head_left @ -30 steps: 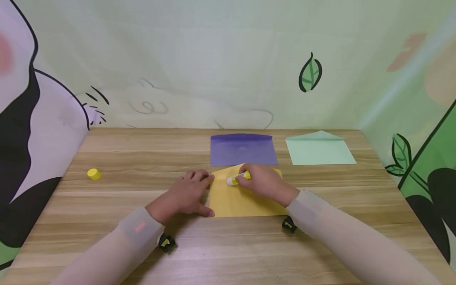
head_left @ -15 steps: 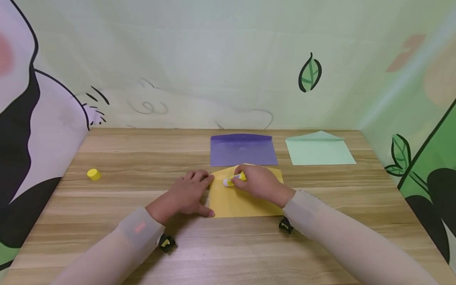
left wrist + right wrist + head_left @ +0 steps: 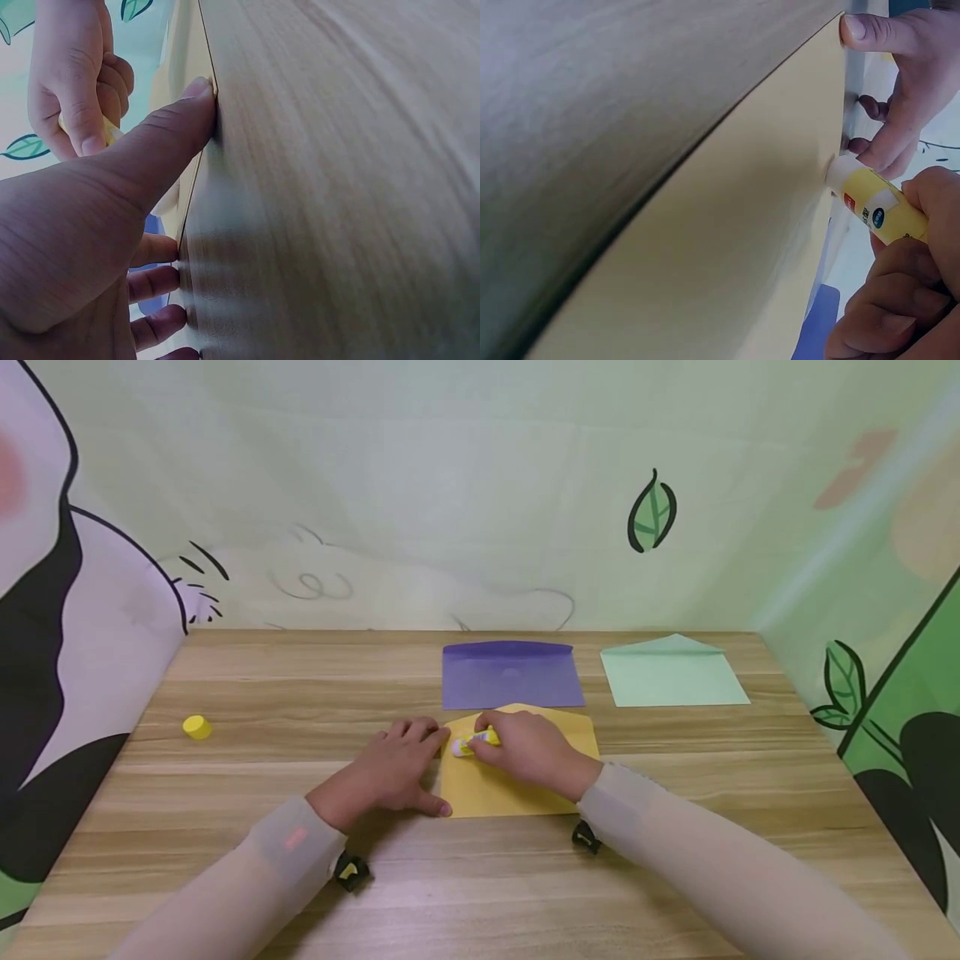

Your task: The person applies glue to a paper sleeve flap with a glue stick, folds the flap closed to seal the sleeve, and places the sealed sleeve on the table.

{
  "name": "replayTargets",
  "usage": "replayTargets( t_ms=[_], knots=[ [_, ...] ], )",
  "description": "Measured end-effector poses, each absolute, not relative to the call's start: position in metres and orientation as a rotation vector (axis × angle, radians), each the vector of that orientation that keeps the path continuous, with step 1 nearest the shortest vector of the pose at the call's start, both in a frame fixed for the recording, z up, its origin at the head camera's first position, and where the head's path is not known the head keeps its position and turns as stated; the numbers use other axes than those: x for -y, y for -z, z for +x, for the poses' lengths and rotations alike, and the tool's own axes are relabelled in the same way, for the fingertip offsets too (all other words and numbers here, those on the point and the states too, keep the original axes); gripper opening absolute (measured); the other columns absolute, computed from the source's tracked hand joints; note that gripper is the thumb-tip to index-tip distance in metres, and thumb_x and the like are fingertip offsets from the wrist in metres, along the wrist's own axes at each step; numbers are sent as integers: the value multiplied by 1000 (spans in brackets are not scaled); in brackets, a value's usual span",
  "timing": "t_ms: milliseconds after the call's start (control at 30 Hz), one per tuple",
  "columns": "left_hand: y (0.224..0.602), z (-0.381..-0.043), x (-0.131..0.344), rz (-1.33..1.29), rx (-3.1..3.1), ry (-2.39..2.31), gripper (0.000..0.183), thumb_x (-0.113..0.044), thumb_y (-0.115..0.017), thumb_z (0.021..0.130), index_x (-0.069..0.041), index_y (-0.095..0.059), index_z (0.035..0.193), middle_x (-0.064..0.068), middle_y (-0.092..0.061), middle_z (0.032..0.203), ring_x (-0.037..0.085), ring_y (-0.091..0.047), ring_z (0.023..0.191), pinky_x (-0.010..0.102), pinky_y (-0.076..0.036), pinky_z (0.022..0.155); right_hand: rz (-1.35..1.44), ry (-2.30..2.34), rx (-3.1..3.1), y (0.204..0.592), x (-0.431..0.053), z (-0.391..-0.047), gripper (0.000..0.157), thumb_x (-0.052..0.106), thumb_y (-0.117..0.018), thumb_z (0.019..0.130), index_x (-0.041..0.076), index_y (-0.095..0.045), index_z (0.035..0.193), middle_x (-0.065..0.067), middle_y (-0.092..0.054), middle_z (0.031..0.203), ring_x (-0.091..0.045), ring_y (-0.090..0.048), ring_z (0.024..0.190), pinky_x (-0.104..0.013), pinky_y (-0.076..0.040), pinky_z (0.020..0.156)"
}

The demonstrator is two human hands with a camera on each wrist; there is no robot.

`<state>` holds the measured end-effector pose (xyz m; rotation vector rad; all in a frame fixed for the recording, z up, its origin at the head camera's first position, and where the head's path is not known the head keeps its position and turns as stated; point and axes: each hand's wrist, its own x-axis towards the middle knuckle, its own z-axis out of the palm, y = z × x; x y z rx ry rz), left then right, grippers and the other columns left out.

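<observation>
A yellow envelope (image 3: 510, 785) lies flat on the wooden table, its flap side facing away. My right hand (image 3: 528, 747) grips a yellow glue stick (image 3: 477, 742), whose white tip meets the paper near the envelope's left side. In the right wrist view the glue stick (image 3: 877, 202) slants down onto the paper, and its label shows. My left hand (image 3: 393, 768) is spread at the envelope's left edge, thumb on the lower left corner and index fingertip near the upper one. The left wrist view shows its thumb (image 3: 169, 135) pressing the edge and the other fingertips on the table.
Behind the yellow envelope lies a purple envelope (image 3: 512, 678), and a mint green envelope (image 3: 675, 677) is at the back right. A yellow cap (image 3: 197, 727) sits at the far left of the table (image 3: 465, 893). A printed wall backdrop (image 3: 420, 485) rises behind.
My right hand has slid leftward across the envelope with the glue stick, bringing the tip close to the left edge. The left hand has stayed in place.
</observation>
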<state>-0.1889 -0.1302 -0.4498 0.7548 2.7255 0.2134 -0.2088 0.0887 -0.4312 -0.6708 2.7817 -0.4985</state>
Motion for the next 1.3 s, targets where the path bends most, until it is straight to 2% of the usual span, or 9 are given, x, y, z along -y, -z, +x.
replayTargets(
  t_ms=[333,600,833,933,1000,1133,1233,1300],
  knots=[
    [451,-189,133,763,-2731,-225,112,-70,-74,75,-6,-31,157,14,-33,155,41,-34,139,62,-37,106,-686,488,-2768,432,-80,-210,37,41,-55,100,13,-64,123,6,-45,59,-11,-39,53,-28,-36,53],
    [450,-190,132,773,-2733,-234,113,-71,-74,75,-6,-31,156,14,-34,155,40,-34,140,62,-39,105,-645,518,-2765,430,-85,-210,35,41,-56,100,16,-64,123,5,-53,65,-13,-45,59,-29,-40,58],
    [449,-189,131,755,-2724,-248,112,-68,-76,74,-5,-31,156,14,-34,154,39,-33,140,61,-38,106,-656,561,-2738,433,-92,-212,28,44,-56,100,22,-64,117,7,-39,61,-11,-33,52,-29,-33,54],
    [450,-189,131,750,-2720,-250,113,-69,-76,74,-6,-31,156,13,-34,154,39,-33,140,60,-38,106,-667,564,-2747,433,-93,-213,28,43,-57,99,22,-65,115,7,-41,62,-11,-35,53,-29,-34,55],
    [451,-189,131,748,-2718,-249,113,-69,-76,74,-6,-31,156,13,-34,154,38,-33,140,60,-37,107,-659,558,-2765,433,-94,-213,28,42,-58,99,21,-66,115,6,-50,67,-12,-40,57,-29,-37,58],
    [452,-190,131,740,-2716,-244,113,-69,-76,74,-7,-30,157,13,-33,155,38,-32,141,60,-36,108,-626,544,-2812,431,-96,-212,29,40,-60,97,19,-69,114,2,-68,95,-16,-53,71,-30,-43,64],
    [452,-190,131,742,-2716,-246,113,-69,-76,74,-6,-31,156,13,-33,155,38,-32,140,60,-36,108,-594,529,-2831,431,-97,-211,30,38,-60,95,18,-71,114,1,-69,110,-16,-55,74,-30,-43,61],
    [452,-190,131,746,-2717,-246,112,-69,-76,74,-6,-32,156,13,-34,154,38,-32,140,60,-37,108,-577,530,-2830,431,-98,-211,30,38,-60,94,19,-71,115,1,-69,110,-15,-54,69,-29,-41,57]
  ],
)
